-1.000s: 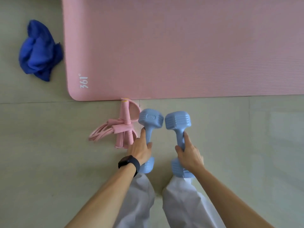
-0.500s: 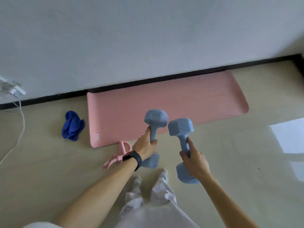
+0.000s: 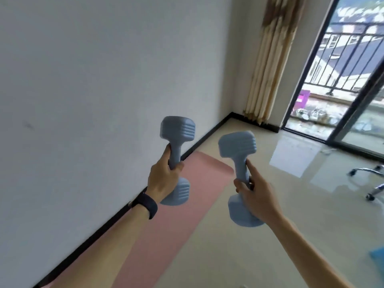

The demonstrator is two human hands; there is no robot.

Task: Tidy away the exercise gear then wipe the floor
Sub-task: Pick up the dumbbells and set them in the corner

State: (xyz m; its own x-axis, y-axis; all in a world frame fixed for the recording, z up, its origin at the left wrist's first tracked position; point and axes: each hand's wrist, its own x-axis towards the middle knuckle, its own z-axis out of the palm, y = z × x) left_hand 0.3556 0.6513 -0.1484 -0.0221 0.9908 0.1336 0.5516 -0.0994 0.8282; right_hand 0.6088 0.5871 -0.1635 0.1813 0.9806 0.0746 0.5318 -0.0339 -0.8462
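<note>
My left hand [image 3: 164,179], with a black band on the wrist, grips the handle of one light-blue dumbbell [image 3: 177,132] and holds it upright in the air. A second light-blue dumbbell [image 3: 238,146] is held up by my right hand [image 3: 256,196], fingers curled round its handle and the index finger stretched along it. Below both, the pink exercise mat [image 3: 166,235] lies flat on the floor beside the wall. The blue cloth and the pink resistance band are out of view.
A white wall [image 3: 93,100] with a black skirting runs along the left. A curtain [image 3: 268,65] hangs in the far corner beside a glass balcony door [image 3: 336,80]. Chair legs on castors [image 3: 372,183] stand at the right. A blue object [image 3: 376,258] shows at the right edge.
Both dumbbells have been lifted off the floor and raised. The view has swung up and to the right, from the mat and floor toward the balcony door.
</note>
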